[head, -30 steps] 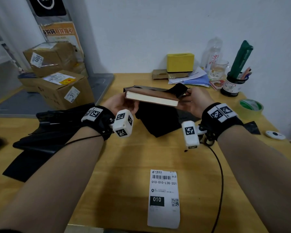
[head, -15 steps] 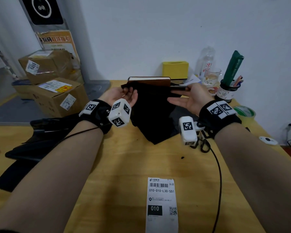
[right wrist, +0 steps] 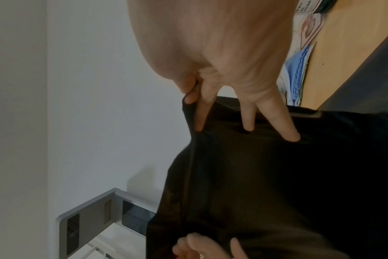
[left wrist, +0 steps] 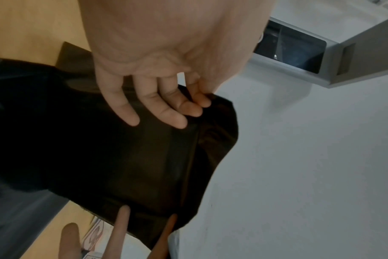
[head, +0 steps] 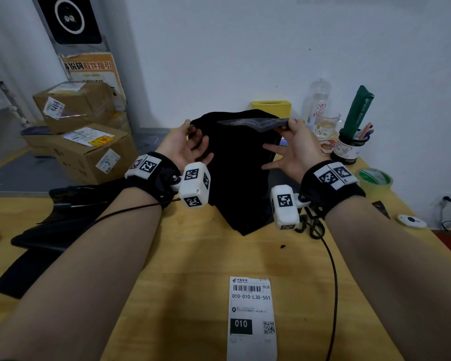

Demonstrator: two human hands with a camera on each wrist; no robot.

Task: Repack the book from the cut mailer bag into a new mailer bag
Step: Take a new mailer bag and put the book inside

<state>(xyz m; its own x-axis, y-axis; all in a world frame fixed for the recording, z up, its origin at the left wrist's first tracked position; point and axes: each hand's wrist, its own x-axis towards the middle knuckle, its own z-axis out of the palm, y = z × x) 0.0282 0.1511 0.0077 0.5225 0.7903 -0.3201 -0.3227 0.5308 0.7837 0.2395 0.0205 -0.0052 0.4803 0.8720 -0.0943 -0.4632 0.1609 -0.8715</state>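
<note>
Above the table [head: 193, 256], a black bag [head: 241, 173] hung upright between two hands. The left hand [head: 186, 147] pinched one top corner, its other fingers spread against the side; the right hand [head: 290, 147] pinched the other corner the same way. The book was hidden (judging by the bag's boxy bulge, inside it). Such light pinches on slick plastic could slip, dropping the bag or tipping the book out.

Mailer bag [head: 241, 173] black plastic, slight sheen; table [head: 193, 269] smooth wood.
</note>
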